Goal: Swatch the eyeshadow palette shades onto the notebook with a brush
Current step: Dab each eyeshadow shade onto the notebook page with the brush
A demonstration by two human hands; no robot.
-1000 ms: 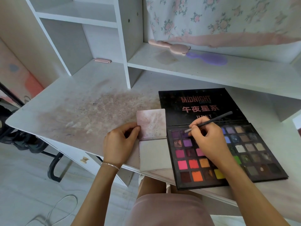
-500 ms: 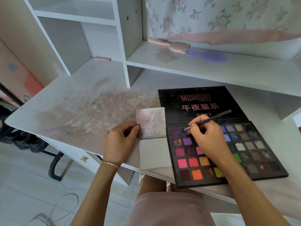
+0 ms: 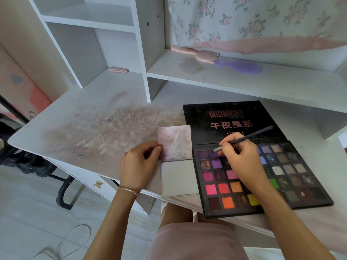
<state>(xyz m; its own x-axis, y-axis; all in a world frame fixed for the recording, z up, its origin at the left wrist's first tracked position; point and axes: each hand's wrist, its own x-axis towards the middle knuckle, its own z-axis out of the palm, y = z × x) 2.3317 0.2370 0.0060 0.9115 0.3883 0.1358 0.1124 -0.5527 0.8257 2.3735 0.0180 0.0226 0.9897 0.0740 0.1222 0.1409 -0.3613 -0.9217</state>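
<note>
The palette [image 3: 262, 162] lies open on the desk [image 3: 93, 117], its black lid folded back toward 12 o'clock and its grid of colour pans toward 6 o'clock. Just beside it, at its 9 o'clock edge, the small notebook [image 3: 176, 160] is laid open, partly overhanging the front edge of the desk.

The brush [image 3: 244, 137] is pinched between the thumb and curled fingers of the right hand [image 3: 242, 162], its handle slanting up toward 2 o'clock and its tip set down on a purple pan in the top row, near the 10 o'clock corner of the grid. The left edge of the notebook's upper page is gripped between the thumb and fingers of the left hand [image 3: 139, 166], so that the book is steadied.

As to progress, the upper page is seen to be clouded with pinkish and purplish smudges, so some swatching is judged to be done already. The lower page looks nearly bare. Colour is being loaded from a purple pan, and this shade is not yet laid on the paper. Many pans show wear, but which shades have been swatched cannot be told. Much of the grid is therefore judged to be left, with room on the lower page for it.
</note>
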